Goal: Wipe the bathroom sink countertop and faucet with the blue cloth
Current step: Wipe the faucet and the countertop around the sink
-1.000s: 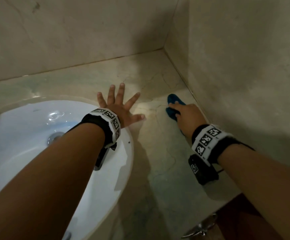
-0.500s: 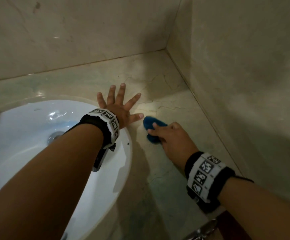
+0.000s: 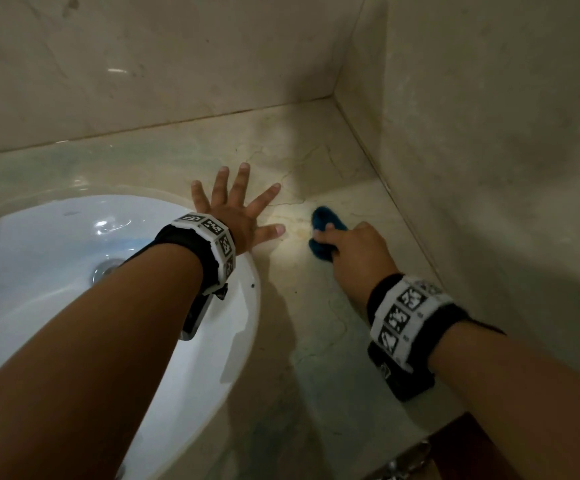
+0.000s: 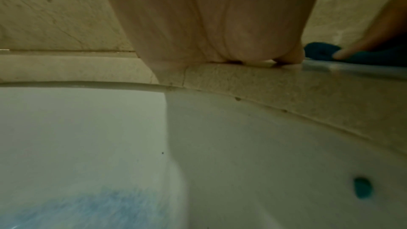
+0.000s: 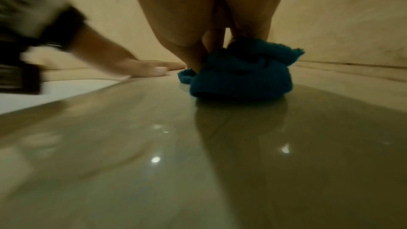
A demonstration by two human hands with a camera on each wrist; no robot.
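Marble countertop, left hand fingers spread flat at sink rim, right hand fingers clamped on blue cloth near corner.

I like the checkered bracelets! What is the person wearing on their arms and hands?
Both forearms are bare, with no sleeves. Each wrist has a black strap carrying a white band of black-and-white square code markers, with a dark camera box underneath. The hands wear nothing.
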